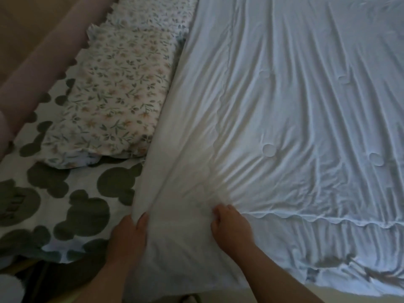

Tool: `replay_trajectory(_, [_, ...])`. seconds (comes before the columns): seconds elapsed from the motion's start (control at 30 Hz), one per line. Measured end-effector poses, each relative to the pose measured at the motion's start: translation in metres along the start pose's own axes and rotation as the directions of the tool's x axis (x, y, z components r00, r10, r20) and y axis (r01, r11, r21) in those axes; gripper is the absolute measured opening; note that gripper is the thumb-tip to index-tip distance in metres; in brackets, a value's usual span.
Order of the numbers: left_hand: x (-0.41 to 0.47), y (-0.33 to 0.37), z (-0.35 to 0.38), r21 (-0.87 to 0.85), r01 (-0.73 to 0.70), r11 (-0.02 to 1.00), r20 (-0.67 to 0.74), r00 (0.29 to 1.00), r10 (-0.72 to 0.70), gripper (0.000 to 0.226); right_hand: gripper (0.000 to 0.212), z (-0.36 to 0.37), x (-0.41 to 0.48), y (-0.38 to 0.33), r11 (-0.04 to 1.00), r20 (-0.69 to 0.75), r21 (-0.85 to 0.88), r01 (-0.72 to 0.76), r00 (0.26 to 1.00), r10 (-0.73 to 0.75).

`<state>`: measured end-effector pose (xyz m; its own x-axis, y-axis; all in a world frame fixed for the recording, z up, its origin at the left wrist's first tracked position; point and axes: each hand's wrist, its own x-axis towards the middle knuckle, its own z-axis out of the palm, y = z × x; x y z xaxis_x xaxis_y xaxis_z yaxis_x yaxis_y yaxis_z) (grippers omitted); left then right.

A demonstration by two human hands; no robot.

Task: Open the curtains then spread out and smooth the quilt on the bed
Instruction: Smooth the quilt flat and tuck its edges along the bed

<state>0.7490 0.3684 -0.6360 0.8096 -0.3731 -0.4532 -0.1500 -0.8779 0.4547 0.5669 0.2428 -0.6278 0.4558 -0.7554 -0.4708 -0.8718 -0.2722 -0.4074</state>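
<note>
From the head camera, in dim light, a white quilt (pixel 284 106) lies spread over most of the bed, filling the middle and right of the view. Its near corner hangs over the bed's edge towards the person. Long creases run along its length, and a fan of tighter wrinkles converges on the near left part where both hands hold it. Round stitched tufts (pixel 269 150) dot the surface, and a scalloped seam (pixel 306 217) runs parallel to the near edge.

The left hand (pixel 129 235) holds the quilt's left edge. Its thumb is laid on top of the fabric, and the other fingers are hidden beneath the fold, so it pinches the edge. The right hand (pixel 229 226) sits a little to the right on top of the quilt, its fingers curled into a bunch of gathered fabric.

To the left of the quilt, a bed sheet (pixel 87 193) printed with dark green mouse-head shapes is uncovered. A floral pillow (pixel 115 101) lies on it, touching the quilt's left edge. A second pillow (pixel 153 16) in a similar print lies beyond it. A pinkish padded headboard (pixel 32 68) runs along the far left side of the bed.
</note>
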Motion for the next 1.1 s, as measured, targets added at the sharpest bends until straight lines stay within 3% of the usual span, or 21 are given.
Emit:
replay_trajectory(0.13, [0.007, 0.002, 0.009, 0.022, 0.069, 0.997, 0.087, 0.994, -0.070, 0.054, 0.028, 0.005, -0.002, 0.003, 0.999, 0.050, -0.032, -0.041, 0.998, 0.042])
replay_trajectory(0.23, [0.005, -0.003, 0.014, -0.067, 0.012, 0.998, 0.252, 0.968, 0.005, 0.065, 0.031, 0.006, -0.004, 0.010, 0.997, 0.050, -0.035, -0.066, 0.996, 0.068])
replay_trajectory(0.33, [0.003, -0.016, 0.011, -0.079, -0.027, 0.997, 0.376, 0.925, 0.055, 0.052, 0.030, 0.006, -0.010, 0.014, 0.996, 0.025, -0.024, -0.080, 0.996, 0.081])
replay_trajectory(0.43, [0.007, -0.025, 0.007, -0.008, -0.011, 1.000, 0.312, 0.950, 0.013, 0.051, 0.027, 0.005, -0.013, 0.020, 0.995, -0.003, -0.021, -0.094, 0.996, 0.094])
replay_trajectory(0.53, [0.008, -0.030, 0.011, 0.092, 0.035, 0.995, 0.319, 0.946, -0.062, 0.066, 0.022, 0.001, -0.015, 0.030, 0.990, -0.028, -0.036, -0.134, 0.991, 0.133])
replay_trajectory(0.73, [0.006, -0.040, 0.018, 0.388, -0.015, 0.921, 0.252, 0.963, -0.091, 0.036, 0.031, -0.012, -0.025, 0.064, 0.942, -0.102, -0.100, -0.320, 0.945, 0.310])
replay_trajectory(0.83, [0.003, -0.033, 0.019, 0.428, 0.097, 0.899, 0.165, 0.969, -0.183, 0.040, 0.034, -0.017, -0.034, 0.096, 0.859, -0.046, -0.114, -0.499, 0.866, 0.498])
replay_trajectory(0.93, [-0.014, -0.015, 0.032, 0.412, 0.235, 0.880, -0.041, 0.970, -0.240, 0.057, 0.044, -0.013, -0.040, 0.130, 0.813, 0.062, -0.098, -0.575, 0.812, 0.581])
replay_trajectory(1.0, [-0.028, -0.004, 0.046, 0.374, 0.216, 0.902, -0.146, 0.974, -0.173, 0.075, 0.052, -0.007, -0.041, 0.145, 0.843, 0.132, -0.118, -0.525, 0.833, 0.537])
replay_trajectory(1.1, [-0.039, 0.008, 0.072, 0.409, 0.047, 0.911, -0.190, 0.981, 0.035, 0.092, 0.047, -0.005, -0.038, 0.151, 0.895, 0.169, -0.172, -0.411, 0.883, 0.438])
